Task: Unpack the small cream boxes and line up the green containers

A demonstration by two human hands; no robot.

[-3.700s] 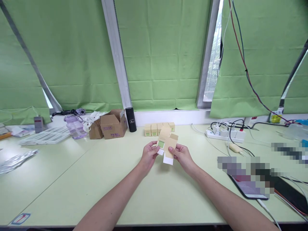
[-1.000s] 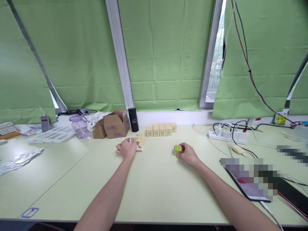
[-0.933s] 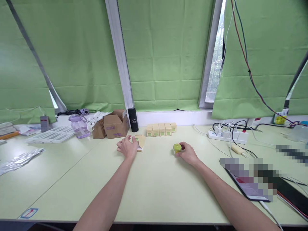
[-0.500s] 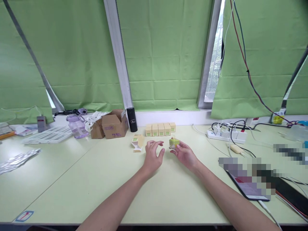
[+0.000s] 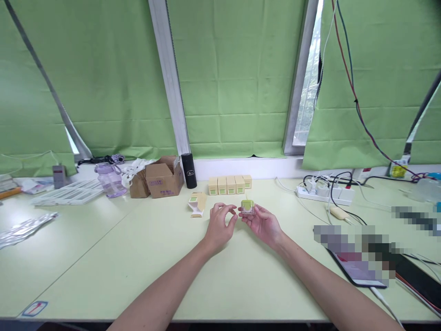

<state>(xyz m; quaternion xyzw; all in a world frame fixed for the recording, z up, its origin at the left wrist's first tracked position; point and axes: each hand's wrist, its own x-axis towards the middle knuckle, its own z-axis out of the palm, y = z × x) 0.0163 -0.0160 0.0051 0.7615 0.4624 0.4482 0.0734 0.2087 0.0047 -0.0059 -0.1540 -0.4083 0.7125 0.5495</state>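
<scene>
On the fingers of my right hand (image 5: 263, 224) sits a small green-and-clear case (image 5: 247, 207), squarish, with its green face toward me; its exact kind is too small to make out. The thumb is at the case's right side. My left hand (image 5: 220, 224) hovers just left of it, fingers curved and a gap between thumb and forefinger, nothing held. An opened cardboard box (image 5: 197, 202) with white inner flaps lies beyond my left hand. Behind both hands stands a row of several small tan boxes (image 5: 226, 185) with green labels.
A black cylinder (image 5: 189, 171) and a brown carton (image 5: 161, 180) stand at the back left, beside a purple bottle (image 5: 112, 183). On the right are a power strip (image 5: 324, 196) with cables, a tablet-like device (image 5: 356, 266) and a cream plug-like block (image 5: 338, 213).
The case has turned in my right hand, its green face now toward me, and the right fingers have spread beneath it. My left hand has shifted slightly right, nearer the case.
</scene>
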